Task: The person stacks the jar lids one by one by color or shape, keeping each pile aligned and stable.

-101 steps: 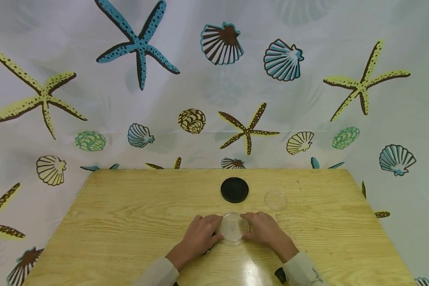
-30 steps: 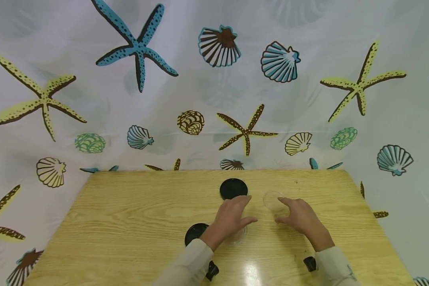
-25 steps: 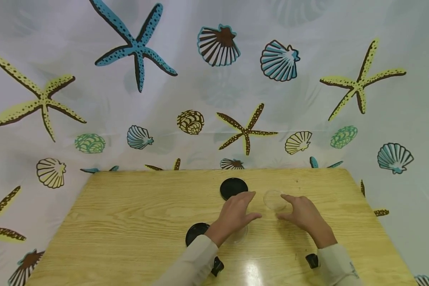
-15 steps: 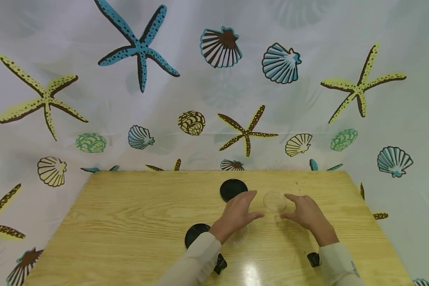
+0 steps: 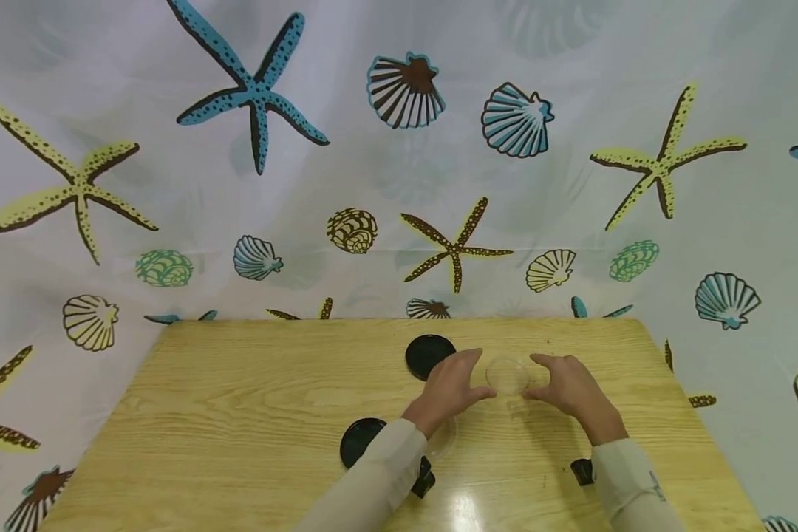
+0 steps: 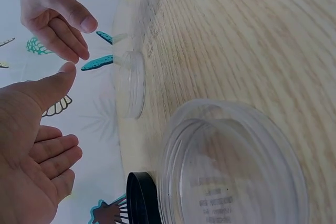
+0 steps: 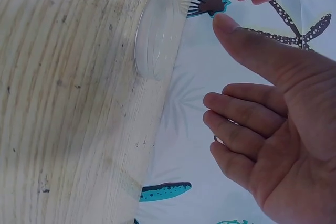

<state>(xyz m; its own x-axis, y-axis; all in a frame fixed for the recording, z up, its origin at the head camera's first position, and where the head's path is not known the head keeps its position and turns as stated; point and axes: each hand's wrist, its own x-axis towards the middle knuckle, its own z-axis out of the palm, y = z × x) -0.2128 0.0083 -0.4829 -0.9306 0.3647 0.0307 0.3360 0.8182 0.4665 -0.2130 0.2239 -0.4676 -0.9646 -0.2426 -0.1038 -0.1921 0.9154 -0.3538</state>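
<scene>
In the head view my left hand [image 5: 448,388] and right hand [image 5: 572,388] face each other, thumbs and fingers spread. Between them, on the table, lies a clear, shallow round plastic container [image 5: 507,377]. Neither hand holds anything; both wrist views show the palms raised above the tabletop, apart from that container [image 7: 157,38]. A second clear round container [image 6: 236,166], with small print on its base, sits under my left forearm and is partly hidden in the head view. One black round lid [image 5: 429,356] lies just beyond my left hand, partly covered by it.
Another black round lid [image 5: 360,442] lies left of my left forearm, which covers part of it. The light wooden table [image 5: 239,399] ends at a white curtain [image 5: 399,170] printed with shells and starfish. Black wrist mounts [image 5: 581,471] show by the sleeves.
Both hands have left the near clear container, which they gripped earlier, and moved forward and right. Over the last second the left hand has edged rightward, to the far container's left side.
</scene>
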